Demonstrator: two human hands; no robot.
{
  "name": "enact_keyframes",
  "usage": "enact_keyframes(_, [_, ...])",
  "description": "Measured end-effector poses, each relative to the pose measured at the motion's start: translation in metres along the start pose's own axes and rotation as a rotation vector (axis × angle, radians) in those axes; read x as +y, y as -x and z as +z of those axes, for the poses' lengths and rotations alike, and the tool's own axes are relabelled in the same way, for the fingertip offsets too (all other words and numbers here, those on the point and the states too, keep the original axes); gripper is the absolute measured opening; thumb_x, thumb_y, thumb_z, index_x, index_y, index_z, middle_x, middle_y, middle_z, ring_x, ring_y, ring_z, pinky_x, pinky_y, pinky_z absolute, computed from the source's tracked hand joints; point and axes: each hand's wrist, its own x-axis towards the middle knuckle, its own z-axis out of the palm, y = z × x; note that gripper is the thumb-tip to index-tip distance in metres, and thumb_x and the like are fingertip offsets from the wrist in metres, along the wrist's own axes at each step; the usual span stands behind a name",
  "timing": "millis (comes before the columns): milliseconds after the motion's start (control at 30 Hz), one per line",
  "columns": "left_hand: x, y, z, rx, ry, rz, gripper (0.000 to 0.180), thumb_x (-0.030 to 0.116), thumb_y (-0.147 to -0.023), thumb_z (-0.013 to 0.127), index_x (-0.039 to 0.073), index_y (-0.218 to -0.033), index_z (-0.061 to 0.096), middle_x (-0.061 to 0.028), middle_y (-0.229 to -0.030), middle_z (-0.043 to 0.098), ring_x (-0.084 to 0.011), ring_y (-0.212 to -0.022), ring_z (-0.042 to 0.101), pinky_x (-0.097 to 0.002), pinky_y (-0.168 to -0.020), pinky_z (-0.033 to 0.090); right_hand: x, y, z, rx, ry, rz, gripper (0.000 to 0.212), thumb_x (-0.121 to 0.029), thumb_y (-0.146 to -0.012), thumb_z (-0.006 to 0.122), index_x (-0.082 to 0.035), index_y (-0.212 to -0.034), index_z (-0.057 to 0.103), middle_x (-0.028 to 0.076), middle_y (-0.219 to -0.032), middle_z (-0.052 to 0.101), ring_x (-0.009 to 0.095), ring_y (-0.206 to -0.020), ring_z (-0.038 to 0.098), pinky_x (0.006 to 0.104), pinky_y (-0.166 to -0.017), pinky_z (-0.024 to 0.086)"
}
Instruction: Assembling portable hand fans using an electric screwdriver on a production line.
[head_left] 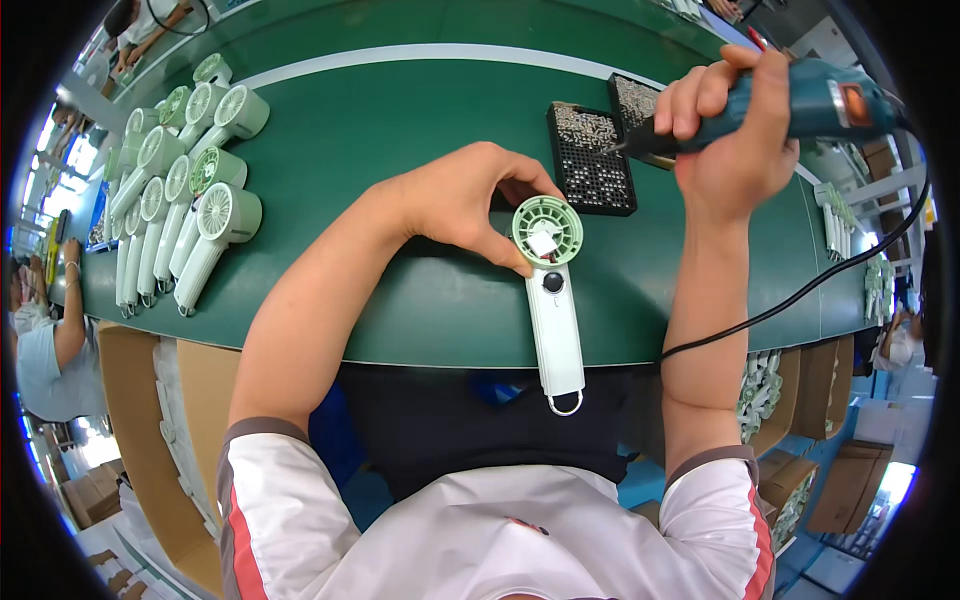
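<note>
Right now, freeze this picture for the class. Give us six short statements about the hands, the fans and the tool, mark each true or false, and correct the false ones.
1. The left hand grips a fan by its head. True.
2. The fan's button is white. False: the button is black.
3. The right hand holds a power tool. True.
4. The fan's handle points away from the person. False: the handle points toward them.
5. Several other fans lie left of the left hand. True.
6. The black trays are nearer the person than the fan. False: the trays are beyond it.
</note>
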Motion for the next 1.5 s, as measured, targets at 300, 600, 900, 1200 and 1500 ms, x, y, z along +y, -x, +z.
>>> enact_keyframes(300, [-0.006,0.001,0.001,0.023,0.018,0.001,0.068,0.022,-0.062,0.096,-0.001,-0.121,0.070,-0.0095,-0.107,0.075,-0.0193,-0.096,0.070,-0.0335,-0.092,0.055,0.032,-0.002,-0.026,0.251,0.280,-0.021,0.029,-0.022,-0.103,0.065,0.007,-0.102,0.061,0.007,-0.064,0.057,0.018,-0.049,0.056,0.0378,-0.049,0.051])
enact_keyframes(600, [-0.003,0.002,0.000,0.012,0.025,-0.004,0.069,0.021,-0.062,0.096,-0.001,-0.121,0.070,-0.0092,-0.108,0.075,-0.0190,-0.098,0.071,-0.0329,-0.093,0.054,0.035,-0.001,-0.014,0.358,0.339,0.093,0.032,-0.025,-0.103,0.066,0.005,-0.093,0.062,0.006,-0.059,0.056,0.017,-0.042,0.055,0.0319,-0.041,0.048])
enact_keyframes(900, [-0.003,0.002,0.001,0.017,0.021,0.005,0.068,0.021,-0.062,0.096,-0.001,-0.121,0.071,-0.0094,-0.108,0.075,-0.0191,-0.098,0.071,-0.0331,-0.093,0.055,0.041,-0.001,-0.018,0.351,0.383,0.119,0.032,-0.025,-0.102,0.068,0.004,-0.089,0.062,0.005,-0.058,0.056,0.016,-0.043,0.057,0.0309,-0.041,0.048])
enact_keyframes(1200, [-0.004,0.004,0.000,0.025,0.025,-0.013,0.068,0.021,-0.062,0.096,-0.001,-0.121,0.070,-0.0093,-0.108,0.075,-0.0192,-0.098,0.071,-0.0332,-0.093,0.054,0.046,-0.001,-0.011,0.224,0.502,0.155,0.040,-0.024,-0.100,0.071,-0.003,-0.068,0.061,0.005,-0.058,0.060,0.014,-0.045,0.059,0.0282,-0.043,0.047])
enact_keyframes(1500, [-0.001,0.001,0.000,-0.001,0.036,-0.026,0.065,0.017,-0.062,0.097,-0.001,-0.119,0.071,-0.0088,-0.112,0.075,-0.0172,-0.102,0.070,-0.0335,-0.097,0.054,0.041,0.001,-0.022,0.168,0.388,0.032,0.029,-0.024,-0.102,0.068,0.005,-0.099,0.063,0.006,-0.064,0.058,0.017,-0.049,0.058,0.0361,-0.050,0.051])
